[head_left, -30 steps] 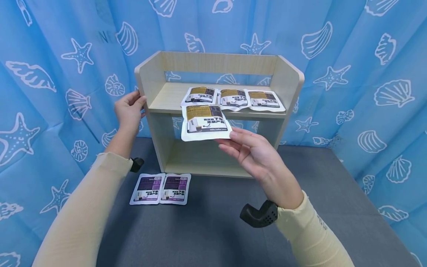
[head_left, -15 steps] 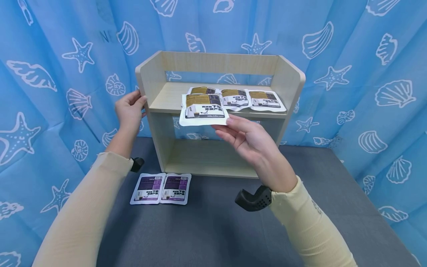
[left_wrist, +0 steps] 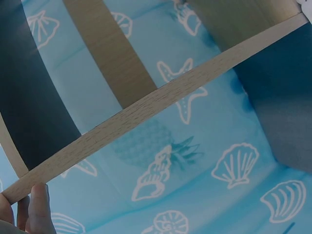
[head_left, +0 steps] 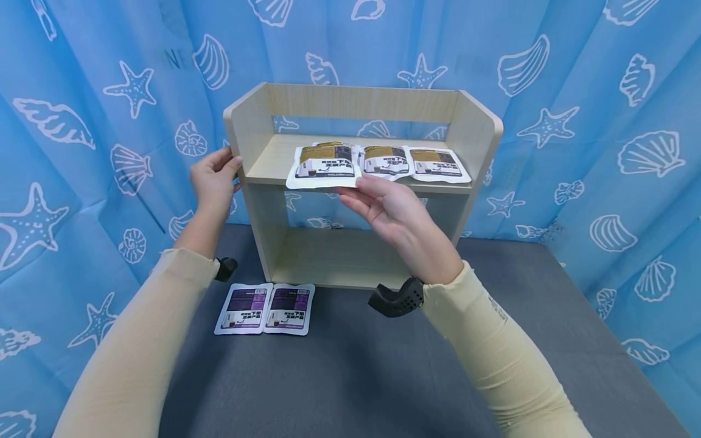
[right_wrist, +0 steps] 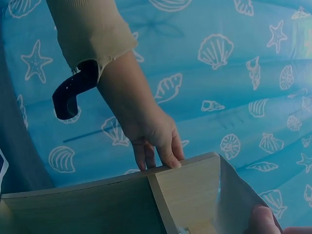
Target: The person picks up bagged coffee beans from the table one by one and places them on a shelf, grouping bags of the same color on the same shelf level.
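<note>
My right hand (head_left: 391,216) pinches the lower right corner of a white pouch (head_left: 324,167) with a gold and dark label. That pouch hangs over the front edge of the upper shelf, partly covering a similar pouch (head_left: 335,144) behind it. To its right, two more gold-labelled pouches lie side by side, a middle pouch (head_left: 386,161) and a right pouch (head_left: 438,165). At the left, my left hand (head_left: 215,179) grips the side panel of the wooden shelf unit (head_left: 254,219). In the right wrist view, the right thumb (right_wrist: 263,222) presses on the held pouch.
Two purple-labelled pouches lie on the grey table (head_left: 328,377), a left one (head_left: 244,309) and a right one (head_left: 288,309), in front of the unit's left foot. Behind everything hangs a blue shell-print curtain (head_left: 569,73). The lower shelf (head_left: 339,255) holds no pouches.
My right hand has raised the held pouch and carried it slightly left, toward the upper shelf. It now covers more of the pouch behind. The left hand stays on the side panel.
</note>
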### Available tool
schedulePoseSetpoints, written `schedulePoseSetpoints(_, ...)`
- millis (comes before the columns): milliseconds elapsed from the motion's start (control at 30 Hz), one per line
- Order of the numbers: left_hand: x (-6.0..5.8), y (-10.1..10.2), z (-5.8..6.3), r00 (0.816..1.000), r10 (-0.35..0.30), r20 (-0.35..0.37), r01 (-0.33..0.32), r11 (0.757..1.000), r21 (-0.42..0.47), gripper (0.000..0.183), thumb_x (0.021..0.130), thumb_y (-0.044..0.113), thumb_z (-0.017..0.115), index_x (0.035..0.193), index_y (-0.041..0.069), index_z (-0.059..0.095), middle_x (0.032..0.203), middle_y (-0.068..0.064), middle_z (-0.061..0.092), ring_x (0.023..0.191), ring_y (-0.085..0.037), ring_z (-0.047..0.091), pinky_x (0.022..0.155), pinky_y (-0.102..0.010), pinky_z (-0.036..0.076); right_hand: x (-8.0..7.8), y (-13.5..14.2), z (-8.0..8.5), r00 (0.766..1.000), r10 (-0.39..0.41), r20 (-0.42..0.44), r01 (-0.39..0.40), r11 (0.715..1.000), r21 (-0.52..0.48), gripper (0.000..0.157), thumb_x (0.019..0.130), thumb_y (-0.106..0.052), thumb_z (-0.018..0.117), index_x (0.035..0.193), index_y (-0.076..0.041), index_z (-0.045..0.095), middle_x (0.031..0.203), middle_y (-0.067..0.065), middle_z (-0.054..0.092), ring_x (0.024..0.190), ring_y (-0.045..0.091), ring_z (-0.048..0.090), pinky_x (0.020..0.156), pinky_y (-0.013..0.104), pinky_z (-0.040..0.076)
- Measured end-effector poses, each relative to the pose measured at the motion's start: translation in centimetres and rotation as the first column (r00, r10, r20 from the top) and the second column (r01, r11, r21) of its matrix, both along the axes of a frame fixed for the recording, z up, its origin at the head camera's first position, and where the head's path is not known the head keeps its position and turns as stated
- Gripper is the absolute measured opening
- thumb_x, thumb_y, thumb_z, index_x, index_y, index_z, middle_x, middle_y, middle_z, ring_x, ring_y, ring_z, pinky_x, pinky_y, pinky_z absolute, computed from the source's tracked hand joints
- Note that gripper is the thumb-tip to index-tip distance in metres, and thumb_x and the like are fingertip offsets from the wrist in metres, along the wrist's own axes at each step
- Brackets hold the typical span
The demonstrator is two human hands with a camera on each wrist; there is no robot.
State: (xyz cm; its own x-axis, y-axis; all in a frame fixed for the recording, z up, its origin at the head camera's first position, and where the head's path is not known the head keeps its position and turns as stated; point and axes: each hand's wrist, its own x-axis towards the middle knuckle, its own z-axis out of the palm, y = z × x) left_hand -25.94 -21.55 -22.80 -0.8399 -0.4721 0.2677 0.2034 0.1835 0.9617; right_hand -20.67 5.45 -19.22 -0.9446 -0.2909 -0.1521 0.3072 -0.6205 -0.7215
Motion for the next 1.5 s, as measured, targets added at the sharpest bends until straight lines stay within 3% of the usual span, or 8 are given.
schedulePoseSetpoints(333, 0.1, 0.0, -0.1, 1.000, 0.010, -0.010, -0.010, 0.999, -0.033, 0.040, 0.097, 0.028, 0.058, 0.135, 0.015, 0.059, 0.132, -0.007, 0.060, 0.115, -0.017, 0.061, 0.090, -0.033, 0.053, -1.5, -1.6, 0.3, 0.999, -0.008, 0.037, 0.011, 0.997, -0.071, 0.036, 0.099, 0.007, 0.047, 0.135, 0.007, 0.045, 0.134, 0.021, 0.048, 0.121, 0.032, 0.054, 0.090, 0.035, 0.052)
schedulePoseSetpoints(533, 0.2, 0.1, -0.1, 1.000, 0.007, 0.002, -0.007, 1.000, -0.029, 0.040, 0.098, 0.029, 0.058, 0.135, 0.015, 0.058, 0.133, -0.007, 0.060, 0.116, -0.017, 0.060, 0.091, -0.033, 0.053, -2.8, -3.1, 0.5, 0.996, -0.048, 0.073, 0.047, 0.999, 0.009, 0.039, 0.098, 0.008, 0.049, 0.137, 0.004, 0.046, 0.130, 0.024, 0.053, 0.116, 0.034, 0.058, 0.086, 0.034, 0.054)
schedulePoseSetpoints(933, 0.3, 0.0, 0.2, 1.000, 0.006, 0.011, -0.006, 1.000, -0.011, 0.040, 0.097, 0.029, 0.058, 0.135, 0.015, 0.059, 0.133, -0.007, 0.059, 0.117, -0.017, 0.060, 0.091, -0.033, 0.053, -4.4, -5.3, 0.9, 0.994, -0.097, 0.051, 0.090, 0.987, 0.130, 0.044, 0.097, 0.008, 0.050, 0.140, 0.001, 0.044, 0.123, 0.026, 0.058, 0.108, 0.035, 0.064, 0.077, 0.032, 0.058)
schedulePoseSetpoints(1267, 0.1, 0.0, 0.1, 1.000, 0.007, 0.016, -0.007, 1.000, -0.009, 0.041, 0.097, 0.029, 0.058, 0.136, 0.016, 0.058, 0.133, -0.007, 0.059, 0.117, -0.017, 0.060, 0.091, -0.033, 0.053, -6.2, -7.6, 1.7, 0.992, -0.108, 0.070, 0.094, 0.979, 0.181, 0.059, 0.096, 0.014, 0.045, 0.150, -0.004, 0.031, 0.137, 0.027, 0.049, 0.110, 0.036, 0.063, 0.079, 0.031, 0.057)
schedulePoseSetpoints(1500, -0.1, 0.0, 0.1, 1.000, 0.007, 0.017, -0.007, 1.000, 0.007, 0.040, 0.097, 0.027, 0.059, 0.135, 0.016, 0.059, 0.133, -0.006, 0.060, 0.116, -0.016, 0.060, 0.090, -0.033, 0.053, -7.2, -8.8, 1.7, 0.989, -0.127, 0.075, 0.106, 0.965, 0.239, 0.055, 0.096, 0.013, 0.047, 0.147, -0.004, 0.037, 0.134, 0.023, 0.053, 0.105, 0.033, 0.065, 0.071, 0.028, 0.058)
